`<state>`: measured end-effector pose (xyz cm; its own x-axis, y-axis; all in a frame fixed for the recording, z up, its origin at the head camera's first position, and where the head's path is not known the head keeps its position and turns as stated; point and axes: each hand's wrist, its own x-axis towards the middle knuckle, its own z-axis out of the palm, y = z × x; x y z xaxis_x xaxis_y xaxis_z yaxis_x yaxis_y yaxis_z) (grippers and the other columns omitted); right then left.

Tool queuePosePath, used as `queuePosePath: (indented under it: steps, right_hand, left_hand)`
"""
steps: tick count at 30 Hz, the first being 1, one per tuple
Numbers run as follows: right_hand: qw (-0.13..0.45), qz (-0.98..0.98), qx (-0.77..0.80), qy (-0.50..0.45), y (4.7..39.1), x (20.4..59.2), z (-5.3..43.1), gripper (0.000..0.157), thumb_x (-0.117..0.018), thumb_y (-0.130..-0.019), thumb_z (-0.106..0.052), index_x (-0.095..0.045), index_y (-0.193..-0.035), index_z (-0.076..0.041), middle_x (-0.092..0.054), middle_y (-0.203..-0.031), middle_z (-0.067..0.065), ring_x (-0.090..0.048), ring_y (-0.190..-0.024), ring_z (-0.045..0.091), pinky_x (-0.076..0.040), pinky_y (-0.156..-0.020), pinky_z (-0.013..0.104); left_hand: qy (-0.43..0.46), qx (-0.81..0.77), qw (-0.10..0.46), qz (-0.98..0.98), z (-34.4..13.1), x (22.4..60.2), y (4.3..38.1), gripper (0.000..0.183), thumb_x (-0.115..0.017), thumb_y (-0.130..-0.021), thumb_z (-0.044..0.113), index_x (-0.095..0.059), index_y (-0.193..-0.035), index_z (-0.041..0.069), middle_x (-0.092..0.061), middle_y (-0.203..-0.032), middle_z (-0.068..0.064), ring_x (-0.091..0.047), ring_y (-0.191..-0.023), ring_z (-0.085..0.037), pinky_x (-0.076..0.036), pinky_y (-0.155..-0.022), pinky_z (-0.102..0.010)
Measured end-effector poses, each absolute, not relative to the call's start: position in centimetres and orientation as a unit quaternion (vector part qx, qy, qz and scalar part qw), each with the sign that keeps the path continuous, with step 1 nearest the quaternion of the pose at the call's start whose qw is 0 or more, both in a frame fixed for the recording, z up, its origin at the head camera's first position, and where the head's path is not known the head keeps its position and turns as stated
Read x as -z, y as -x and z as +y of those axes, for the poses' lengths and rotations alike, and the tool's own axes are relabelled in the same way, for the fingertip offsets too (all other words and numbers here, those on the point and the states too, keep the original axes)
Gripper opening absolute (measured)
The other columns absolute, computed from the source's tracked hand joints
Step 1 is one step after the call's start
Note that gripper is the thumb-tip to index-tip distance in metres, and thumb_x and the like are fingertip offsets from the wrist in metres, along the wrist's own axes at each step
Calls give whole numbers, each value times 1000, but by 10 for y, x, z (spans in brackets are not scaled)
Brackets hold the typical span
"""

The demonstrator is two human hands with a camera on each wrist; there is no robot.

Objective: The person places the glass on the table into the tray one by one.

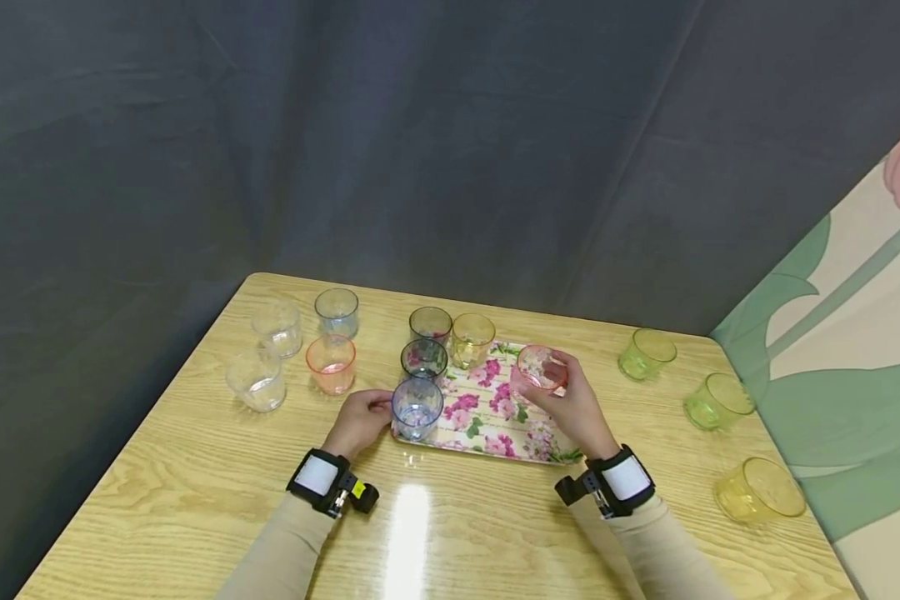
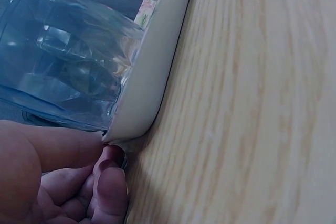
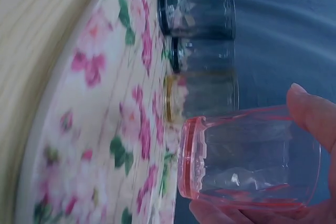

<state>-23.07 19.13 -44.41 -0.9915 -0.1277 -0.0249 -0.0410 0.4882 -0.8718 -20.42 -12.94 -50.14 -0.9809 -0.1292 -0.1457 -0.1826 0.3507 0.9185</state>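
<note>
I watch the right hand (image 1: 573,402), right of centre in the head view, gripping a pink cup (image 1: 527,382) with the thumb on one side and fingers round the other. The cup is upright, within the hand's curl, over the upper right part of the floral tray (image 1: 487,425); I can't tell from here whether its base touches the surface. The left hand (image 1: 360,423), left of the tray, pinches the tray's lower left corner between thumb and fingertips (my left wrist view catches this up close). Just beside those fingers, on that corner, stands a blue cup (image 1: 417,412). Above it in the head view I see a near dark cup (image 1: 423,367), a far dark cup (image 1: 430,323), and an amber cup (image 1: 471,343) touching or almost touching the far one.

As for writing, thin lines run between the tray's pink flowers, and any lettering there is too small for me to read. A yellow label (image 1: 358,489) sits on the left wrist camera (image 1: 364,498), its dark mark illegible to me; each wristband carries a plain white patch.
</note>
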Motion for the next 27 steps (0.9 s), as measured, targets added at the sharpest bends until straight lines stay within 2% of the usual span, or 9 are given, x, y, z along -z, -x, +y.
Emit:
queuePosePath:
  steps: [7,15,17,22,27]
  right_hand:
    - [59,856,511,57,236,446,168,88,-75,-90,-31,-21,-154,-4,-39,-150,23,-39,-140,37,-42,-108,54]
    - [80,843,528,60,240,455,148,85,-75,-90,-26,-22,-153,-3,-38,-150,23,-40,-139,38,-46,-105,51]
    - [79,846,525,55,241,457,143,86,-76,-88,-29,-25,-153,-5,-41,-148,21,-41,-139,37,-44,-107,51]
    - [79,849,521,46,244,463,131,89,-79,-85,-34,-27,-152,-8,-46,-146,19,-49,-132,35,-49,-101,48]
    - [81,849,521,35,245,468,123,88,-80,-85,-28,-28,-152,-7,-46,-147,20,-48,-133,36,-48,-102,49]
  left_hand:
    - [91,-561,18,822,-129,503,204,26,-62,-90,-2,-70,-114,-7,-68,-95,-14,-60,-88,-19,-46,-73,-23]
    - [90,-563,17,821,-130,505,205,26,-62,-90,-2,-70,-114,-7,-68,-93,-13,-60,-86,-17,-46,-73,-22]
    - [89,-565,17,820,-130,505,205,26,-62,-90,-2,-70,-114,-7,-67,-93,-13,-59,-85,-17,-46,-73,-22]
    - [89,-568,17,818,-129,504,205,26,-63,-89,-2,-70,-113,-8,-67,-92,-13,-59,-85,-16,-46,-73,-22]
    - [90,-564,20,820,-129,502,205,25,-63,-90,-2,-70,-113,-7,-67,-93,-13,-60,-85,-17,-46,-72,-22]
